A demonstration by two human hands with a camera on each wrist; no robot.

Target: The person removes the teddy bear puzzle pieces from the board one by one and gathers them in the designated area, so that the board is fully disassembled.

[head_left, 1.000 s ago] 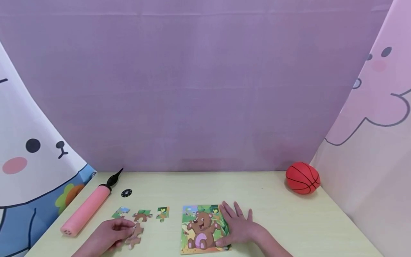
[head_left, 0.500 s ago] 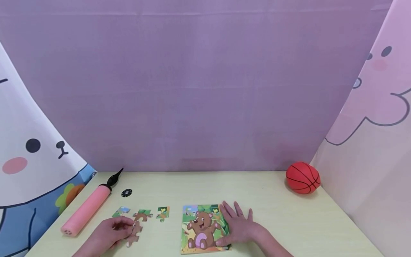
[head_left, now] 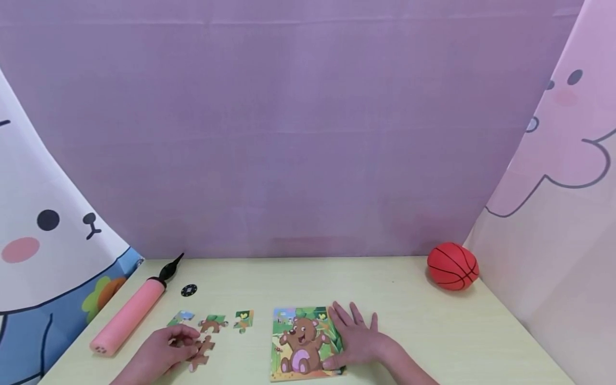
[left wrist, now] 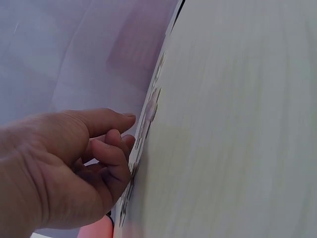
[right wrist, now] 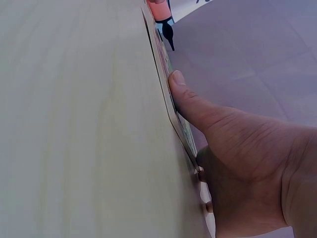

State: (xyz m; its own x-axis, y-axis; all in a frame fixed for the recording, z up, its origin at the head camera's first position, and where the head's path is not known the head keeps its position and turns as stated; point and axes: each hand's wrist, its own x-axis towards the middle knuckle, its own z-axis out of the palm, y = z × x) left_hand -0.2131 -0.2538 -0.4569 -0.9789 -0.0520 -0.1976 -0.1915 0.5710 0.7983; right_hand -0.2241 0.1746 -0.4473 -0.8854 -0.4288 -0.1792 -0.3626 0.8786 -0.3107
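Visibly, the brown puzzle piece, lower left, has turned slightly; left hand curled at it, pinch undeterminable. Right hand spread on bear board, lower centre. Purple cloth backs the pale desk.

Left of the bear picture board, the left hand and left forearm are bare. Right of the board, the right hand and right forearm are bare too, with creases lining the wrist and a short, rounded thumbnail.
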